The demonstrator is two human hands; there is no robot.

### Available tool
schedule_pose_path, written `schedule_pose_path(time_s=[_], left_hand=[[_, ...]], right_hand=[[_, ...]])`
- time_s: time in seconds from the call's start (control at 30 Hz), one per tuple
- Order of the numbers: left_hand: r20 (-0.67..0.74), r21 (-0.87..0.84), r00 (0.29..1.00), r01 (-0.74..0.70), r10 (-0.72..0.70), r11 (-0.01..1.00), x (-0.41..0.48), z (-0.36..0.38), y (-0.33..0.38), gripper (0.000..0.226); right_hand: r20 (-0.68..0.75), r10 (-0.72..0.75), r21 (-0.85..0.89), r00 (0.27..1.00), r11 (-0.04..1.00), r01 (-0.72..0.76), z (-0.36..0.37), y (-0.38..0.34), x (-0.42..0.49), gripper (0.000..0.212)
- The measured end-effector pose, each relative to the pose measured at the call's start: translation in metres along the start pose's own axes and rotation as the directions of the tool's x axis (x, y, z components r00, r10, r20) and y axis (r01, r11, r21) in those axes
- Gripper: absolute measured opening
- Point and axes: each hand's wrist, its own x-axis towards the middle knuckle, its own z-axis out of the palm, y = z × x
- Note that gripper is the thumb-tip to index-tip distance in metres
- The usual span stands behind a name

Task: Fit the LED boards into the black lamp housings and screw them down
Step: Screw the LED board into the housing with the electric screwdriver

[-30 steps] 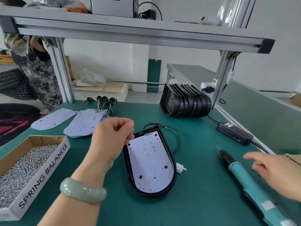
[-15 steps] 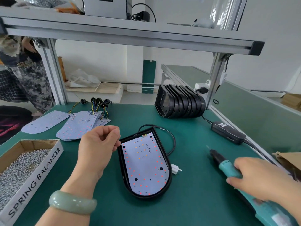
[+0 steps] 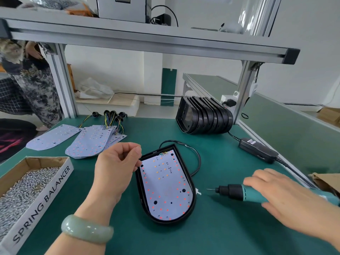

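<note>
Head view: a cardboard box of screws reads "SPRING BALANCER". An LED board lies inside the black lamp housing at mid-table. The left hand, fingers curled with thumb to forefinger, is at the housing's top-left corner. The right hand grips a teal electric screwdriver.

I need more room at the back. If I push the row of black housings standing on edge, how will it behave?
It would probably fan apart or topple: the black housings stand on edge, leaning on one another, seemingly unjoined. They look like rigid shells, so likely to slide rather than flex.
</note>
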Motion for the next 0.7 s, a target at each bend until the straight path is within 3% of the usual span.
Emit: schedule_pose_path(time_s=[0.07, 0.13, 0.2, 0.23, 0.27, 0.33, 0.4, 0.57, 0.67, 0.7], left_hand=[[0.002, -0.001, 1.0, 0.003, -0.003, 1.0, -0.001, 0.001, 0.001, 0.017], [-0.003, -0.003, 1.0, -0.003, 0.003, 1.0, -0.001, 0.001, 0.002, 0.017], [-0.001, -0.004, 1.0, -0.01, 0.01, 1.0, -0.002, 0.001, 0.002, 0.017], [0.002, -0.001, 1.0, -0.012, 0.012, 1.0, -0.002, 0.002, 0.003, 0.017], [0.007, 0.005, 1.0, -0.015, 0.015, 1.0, -0.002, 0.002, 0.002, 0.017], [0.022, 0.022, 1.0, -0.023, 0.022, 1.0, -0.003, 0.003, 0.002, 0.018], [0.029, 0.032, 0.999, -0.027, 0.026, 0.999, -0.002, 0.003, 0.002, 0.018], [0.011, -0.004, 0.999, -0.038, 0.038, 0.999, -0.001, -0.001, 0.003, 0.021], [0.002, -0.015, 0.999, -0.053, 0.053, 0.998, -0.002, -0.001, 0.005, 0.022], [0.003, -0.016, 0.998, -0.056, 0.056, 0.998, -0.002, 0.0, 0.005, 0.022]], right_hand=[[-0.077, 0.018, -0.065, 0.997, 0.998, -0.023, -0.011, 0.0, 0.001, 0.049], [-0.232, 0.145, -0.029, 0.962, 0.987, -0.156, -0.023, -0.003, 0.002, 0.052], [-0.372, 0.287, 0.05, 0.883, 0.956, -0.289, -0.039, -0.004, 0.005, 0.051], [-0.446, 0.288, 0.076, 0.847, 0.956, -0.285, -0.049, -0.004, 0.006, 0.054], [-0.514, 0.245, 0.075, 0.822, 0.967, -0.242, -0.06, -0.003, 0.008, 0.059], [-0.59, 0.008, -0.076, 0.808, 0.995, -0.066, -0.079, 0.004, 0.014, 0.061], [-0.508, -0.222, -0.209, 0.832, 0.969, 0.131, -0.094, 0.01, 0.024, 0.058], [-0.379, -0.381, -0.205, 0.844, 0.923, 0.325, -0.085, 0.009, 0.044, 0.065], [-0.232, -0.553, -0.159, 0.8, 0.833, 0.53, -0.057, 0.007, 0.044, 0.023], [-0.217, -0.587, -0.16, 0.78, 0.809, 0.565, -0.048, 0.009, 0.044, 0.024]])
